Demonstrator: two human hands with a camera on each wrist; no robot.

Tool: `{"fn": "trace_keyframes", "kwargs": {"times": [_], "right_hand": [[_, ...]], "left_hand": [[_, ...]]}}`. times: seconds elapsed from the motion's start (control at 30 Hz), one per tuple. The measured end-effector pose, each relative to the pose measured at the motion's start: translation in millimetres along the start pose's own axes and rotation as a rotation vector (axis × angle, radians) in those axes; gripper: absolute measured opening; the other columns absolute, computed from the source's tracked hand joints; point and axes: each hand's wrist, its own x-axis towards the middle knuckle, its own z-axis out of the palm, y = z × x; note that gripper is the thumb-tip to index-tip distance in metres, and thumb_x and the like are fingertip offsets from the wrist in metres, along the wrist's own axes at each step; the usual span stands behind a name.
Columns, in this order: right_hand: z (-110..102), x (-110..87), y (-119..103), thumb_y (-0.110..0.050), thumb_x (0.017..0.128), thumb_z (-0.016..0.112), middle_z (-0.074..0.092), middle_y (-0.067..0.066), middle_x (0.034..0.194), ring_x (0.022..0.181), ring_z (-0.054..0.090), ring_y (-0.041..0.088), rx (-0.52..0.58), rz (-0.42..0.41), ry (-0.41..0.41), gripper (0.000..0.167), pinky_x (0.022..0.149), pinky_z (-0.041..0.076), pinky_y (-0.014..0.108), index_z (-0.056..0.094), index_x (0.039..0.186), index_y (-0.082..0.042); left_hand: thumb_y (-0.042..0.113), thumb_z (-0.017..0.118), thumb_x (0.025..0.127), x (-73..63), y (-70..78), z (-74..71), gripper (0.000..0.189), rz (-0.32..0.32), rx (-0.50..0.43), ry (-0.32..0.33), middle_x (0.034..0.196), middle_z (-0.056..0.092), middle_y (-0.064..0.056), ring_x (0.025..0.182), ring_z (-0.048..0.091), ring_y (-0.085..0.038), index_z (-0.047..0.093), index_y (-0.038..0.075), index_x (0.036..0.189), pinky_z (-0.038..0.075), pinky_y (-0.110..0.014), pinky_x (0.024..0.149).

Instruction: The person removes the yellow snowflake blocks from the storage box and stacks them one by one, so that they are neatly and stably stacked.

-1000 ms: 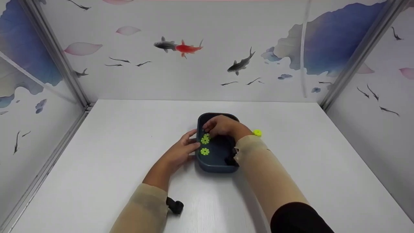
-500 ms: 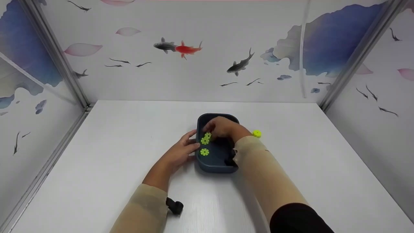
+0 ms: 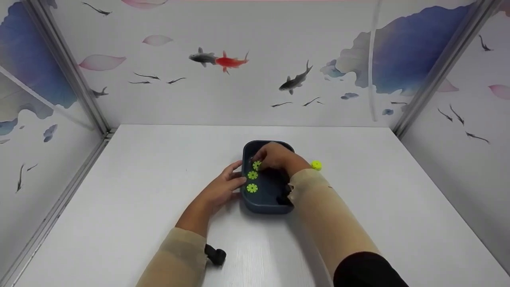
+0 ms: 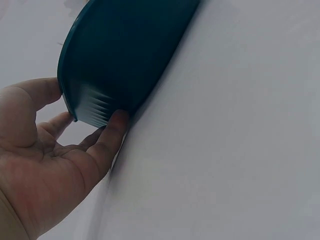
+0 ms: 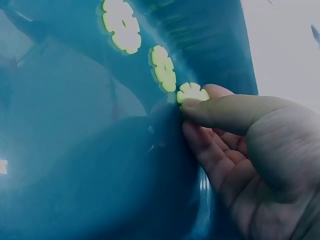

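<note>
A dark blue rectangular box with rounded corners lies lengthwise on the white table. Reaching into its far left part, my right hand pinches a yellow-green notched disc between thumb and fingertips. Two more such discs, the middle one and the nearest one, lie in a row along the box's left wall. My left hand rests against the outside of that wall with fingers spread. In the left wrist view, its thumb is at the rim and other fingertips touch the ribbed side lower down.
Beyond my right wrist, a yellow piece sits on the table to the right of the box, partly hidden by the sleeve. White panels printed with fish and petals stand at the back and sides. A black wrist mount sticks out from my left sleeve.
The pinched disc has shifted slightly away from the middle disc, and a gap now shows between them. My right hand has moved only a little; the left hand stays in place.
</note>
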Motion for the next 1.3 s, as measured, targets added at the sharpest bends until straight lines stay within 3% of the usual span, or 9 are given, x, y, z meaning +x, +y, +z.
{"fn": "trace_keyframes", "kwargs": {"times": [0.17,0.33,0.47,0.73,0.97,1.13,1.3], "right_hand": [[-1.8,-2.2,-0.6,-0.014,0.093,0.075,0.078,-0.001,0.121,0.108,0.070,0.023,0.067,0.037,0.024,0.033,0.101,0.060,0.043,0.082,0.122,-0.027],[-3.9,-1.7,-4.3,-0.017,0.095,0.070,0.078,0.001,0.117,0.103,0.071,0.023,0.154,0.006,0.109,0.030,0.099,0.060,0.042,0.083,0.122,-0.023],[-9.7,-3.7,-11.1,-0.016,0.098,0.070,0.078,0.009,0.117,0.096,0.075,0.021,0.322,-0.031,0.192,0.025,0.096,0.064,0.043,0.082,0.119,-0.013],[-36.6,-24.9,-19.6,-0.014,0.098,0.074,0.075,0.010,0.113,0.089,0.074,0.016,0.676,-0.033,0.256,0.024,0.096,0.065,0.040,0.079,0.121,-0.006],[-51.8,-56.5,5.2,-0.012,0.100,0.075,0.072,0.006,0.113,0.089,0.073,0.013,0.819,-0.035,0.343,0.031,0.083,0.065,0.025,0.074,0.128,0.000],[-58.5,-79.4,37.2,-0.013,0.102,0.073,0.070,0.006,0.118,0.090,0.073,0.011,0.939,0.044,0.428,0.037,0.088,0.064,0.022,0.069,0.136,0.001],[-63.6,-96.3,66.9,-0.015,0.105,0.070,0.068,0.005,0.124,0.097,0.073,0.011,1.029,0.136,0.501,0.032,0.094,0.062,0.021,0.069,0.136,-0.006]], "left_hand": [[0.023,0.060,0.110,1.8,-1.1,-0.5,0.066,-0.004,0.010,-0.002,0.173,0.035,-0.014,0.155,0.047,-0.034,0.032,0.033,0.168,0.044,-0.053,0.125],[0.024,0.060,0.109,1.8,-0.8,0.9,0.065,-0.001,0.017,0.009,0.172,0.037,-0.014,0.154,0.048,-0.033,0.033,0.034,0.168,0.043,-0.053,0.126],[0.026,0.062,0.109,2.6,-0.8,2.4,0.066,-0.005,0.014,0.020,0.172,0.037,-0.013,0.154,0.049,-0.033,0.033,0.034,0.167,0.045,-0.052,0.124],[0.025,0.061,0.108,2.2,-1.8,1.9,0.066,-0.018,-0.002,0.035,0.171,0.037,-0.013,0.151,0.051,-0.033,0.034,0.035,0.167,0.049,-0.051,0.120],[0.025,0.061,0.108,2.5,-2.5,1.4,0.066,-0.011,0.004,0.038,0.172,0.037,-0.014,0.153,0.049,-0.034,0.034,0.034,0.168,0.046,-0.053,0.123],[0.026,0.062,0.108,3.7,-2.8,1.8,0.066,-0.020,0.014,0.042,0.172,0.038,-0.012,0.153,0.049,-0.033,0.036,0.036,0.167,0.046,-0.052,0.124],[0.026,0.062,0.108,2.9,-2.6,0.9,0.065,-0.021,0.005,0.040,0.171,0.039,-0.012,0.152,0.050,-0.032,0.035,0.037,0.166,0.049,-0.051,0.120]]}}
